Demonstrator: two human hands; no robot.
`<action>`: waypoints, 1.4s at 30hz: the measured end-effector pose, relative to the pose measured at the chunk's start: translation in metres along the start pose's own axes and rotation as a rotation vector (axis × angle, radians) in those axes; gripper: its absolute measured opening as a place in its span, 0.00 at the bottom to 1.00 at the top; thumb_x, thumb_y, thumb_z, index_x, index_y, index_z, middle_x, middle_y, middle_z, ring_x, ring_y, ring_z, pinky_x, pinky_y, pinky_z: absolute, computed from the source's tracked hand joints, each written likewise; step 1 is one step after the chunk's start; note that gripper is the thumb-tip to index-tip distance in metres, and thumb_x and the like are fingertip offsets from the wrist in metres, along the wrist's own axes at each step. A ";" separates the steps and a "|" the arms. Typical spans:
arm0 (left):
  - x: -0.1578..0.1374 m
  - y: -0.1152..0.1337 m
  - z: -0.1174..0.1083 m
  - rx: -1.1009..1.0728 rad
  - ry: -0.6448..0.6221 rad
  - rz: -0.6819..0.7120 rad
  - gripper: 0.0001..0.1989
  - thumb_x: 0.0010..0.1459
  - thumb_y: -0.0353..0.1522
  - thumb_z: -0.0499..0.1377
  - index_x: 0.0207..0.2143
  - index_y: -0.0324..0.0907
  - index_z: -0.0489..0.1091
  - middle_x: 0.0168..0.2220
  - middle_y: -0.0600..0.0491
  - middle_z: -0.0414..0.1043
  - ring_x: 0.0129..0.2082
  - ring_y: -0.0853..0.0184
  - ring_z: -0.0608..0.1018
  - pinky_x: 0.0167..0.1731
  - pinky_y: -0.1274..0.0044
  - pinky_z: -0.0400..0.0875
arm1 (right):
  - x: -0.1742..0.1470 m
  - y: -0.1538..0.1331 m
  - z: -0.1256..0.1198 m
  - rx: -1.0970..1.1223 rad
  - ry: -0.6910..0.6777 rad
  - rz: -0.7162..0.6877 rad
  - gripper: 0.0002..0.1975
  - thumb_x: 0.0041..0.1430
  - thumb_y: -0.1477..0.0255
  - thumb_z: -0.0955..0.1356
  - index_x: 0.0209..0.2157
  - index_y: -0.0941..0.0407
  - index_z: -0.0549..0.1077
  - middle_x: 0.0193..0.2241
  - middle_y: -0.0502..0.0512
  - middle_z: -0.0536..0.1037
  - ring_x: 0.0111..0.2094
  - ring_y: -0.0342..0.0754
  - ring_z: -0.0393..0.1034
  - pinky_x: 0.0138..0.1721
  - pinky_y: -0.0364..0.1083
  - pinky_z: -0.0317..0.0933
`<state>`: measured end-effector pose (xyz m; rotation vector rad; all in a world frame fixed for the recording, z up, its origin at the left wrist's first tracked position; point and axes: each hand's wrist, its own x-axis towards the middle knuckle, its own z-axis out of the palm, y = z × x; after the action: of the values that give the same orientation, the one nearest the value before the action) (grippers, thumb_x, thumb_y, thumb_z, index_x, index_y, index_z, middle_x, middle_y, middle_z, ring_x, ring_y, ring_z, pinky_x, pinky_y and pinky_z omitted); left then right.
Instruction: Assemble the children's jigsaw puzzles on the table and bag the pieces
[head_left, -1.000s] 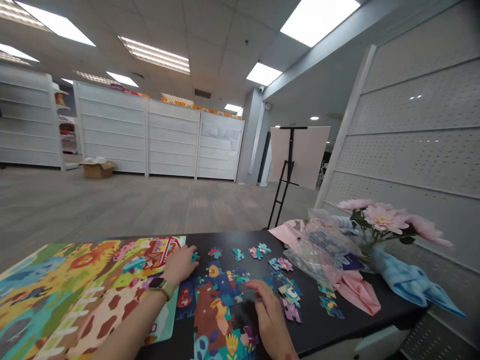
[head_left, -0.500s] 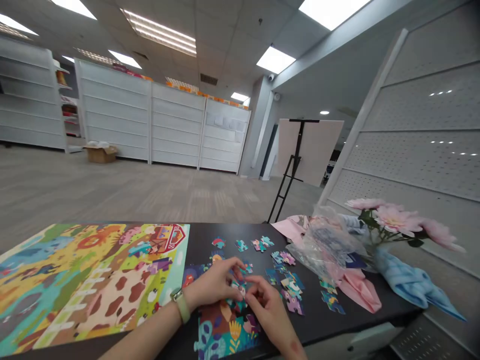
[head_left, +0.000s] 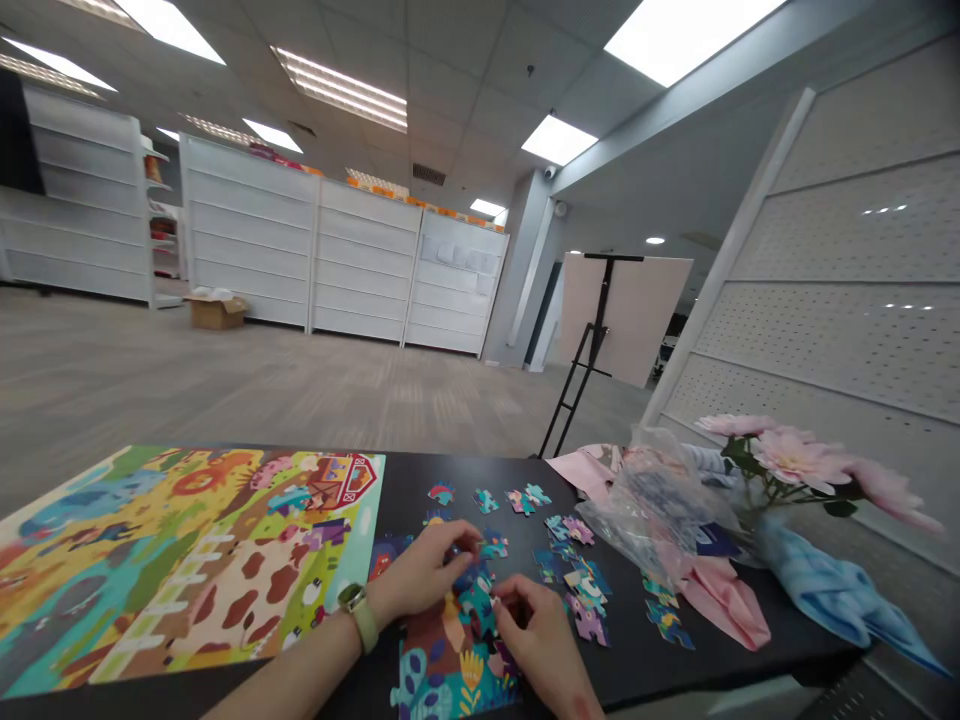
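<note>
On the dark table, a partly joined jigsaw puzzle (head_left: 435,665) with leaves and a yellow flower lies in front of me. My left hand (head_left: 429,572), with a light green watch on its wrist, rests over the upper left of the joined part; its thumb and fingers are apart, with nothing visible between them. At the right edge, my right hand (head_left: 534,632) has thumb and fingers pinched on a teal puzzle piece (head_left: 478,603), which lies against the joined part. Loose puzzle pieces (head_left: 587,598) are to the right of this hand, and others lie beyond both hands.
A colourful animal picture sheet (head_left: 240,590) covers the table's left side. To the right are clear plastic bags (head_left: 652,500), a pink cloth (head_left: 726,600), a blue cloth (head_left: 817,590) and pink flowers (head_left: 795,450). An easel (head_left: 600,330) and white shelves (head_left: 360,270) stand beyond.
My hands have drawn apart; the left thumb has come away from the piece near the right fingertips. The teal piece now shows between them. The view has shifted slightly.
</note>
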<state>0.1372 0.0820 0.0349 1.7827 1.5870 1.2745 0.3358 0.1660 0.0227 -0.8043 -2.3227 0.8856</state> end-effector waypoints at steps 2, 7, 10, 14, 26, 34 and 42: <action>-0.002 -0.002 -0.005 0.088 -0.032 0.034 0.14 0.58 0.24 0.58 0.45 0.45 0.73 0.44 0.52 0.76 0.46 0.61 0.75 0.52 0.70 0.65 | 0.000 0.001 0.001 -0.103 0.043 -0.004 0.08 0.57 0.72 0.66 0.25 0.55 0.73 0.23 0.50 0.75 0.26 0.47 0.70 0.29 0.44 0.58; -0.002 -0.012 -0.004 0.215 -0.128 0.095 0.15 0.52 0.24 0.62 0.41 0.46 0.77 0.44 0.52 0.76 0.47 0.59 0.75 0.51 0.70 0.66 | -0.001 0.002 0.004 -0.253 0.083 -0.016 0.08 0.54 0.72 0.69 0.22 0.53 0.69 0.23 0.49 0.73 0.28 0.48 0.69 0.30 0.44 0.57; -0.002 -0.016 -0.003 0.241 -0.151 0.108 0.13 0.55 0.25 0.62 0.41 0.47 0.78 0.48 0.51 0.75 0.49 0.59 0.74 0.53 0.70 0.66 | -0.001 0.000 0.003 -0.230 0.058 -0.023 0.07 0.55 0.73 0.68 0.24 0.53 0.69 0.25 0.49 0.73 0.29 0.49 0.69 0.32 0.45 0.59; -0.002 -0.017 -0.003 0.257 -0.160 0.112 0.13 0.55 0.25 0.62 0.41 0.48 0.79 0.48 0.51 0.74 0.50 0.60 0.74 0.54 0.70 0.65 | -0.003 -0.005 -0.002 -0.153 0.074 -0.073 0.06 0.55 0.77 0.64 0.29 0.53 0.72 0.30 0.52 0.75 0.35 0.51 0.71 0.38 0.46 0.64; -0.002 -0.009 -0.006 0.274 -0.168 0.115 0.16 0.52 0.24 0.61 0.43 0.48 0.76 0.45 0.52 0.75 0.48 0.60 0.74 0.52 0.70 0.67 | -0.007 -0.011 -0.006 -0.111 -0.016 -0.178 0.20 0.46 0.81 0.65 0.41 0.52 0.76 0.42 0.54 0.77 0.46 0.55 0.70 0.51 0.51 0.65; -0.002 -0.014 -0.005 0.271 -0.188 0.120 0.19 0.50 0.23 0.59 0.40 0.51 0.80 0.50 0.53 0.72 0.52 0.60 0.74 0.56 0.70 0.65 | -0.011 0.000 -0.004 -0.118 0.095 -0.122 0.15 0.51 0.81 0.61 0.37 0.53 0.73 0.37 0.55 0.76 0.42 0.54 0.71 0.46 0.51 0.66; -0.002 -0.013 -0.005 0.282 -0.193 0.125 0.19 0.51 0.24 0.59 0.43 0.50 0.78 0.49 0.52 0.73 0.51 0.59 0.74 0.55 0.69 0.65 | -0.015 -0.005 -0.004 -0.171 0.045 -0.101 0.10 0.51 0.77 0.69 0.36 0.52 0.75 0.37 0.54 0.78 0.42 0.54 0.71 0.45 0.50 0.65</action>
<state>0.1260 0.0818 0.0259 2.1354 1.6301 0.9306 0.3469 0.1541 0.0248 -0.7605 -2.3995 0.6261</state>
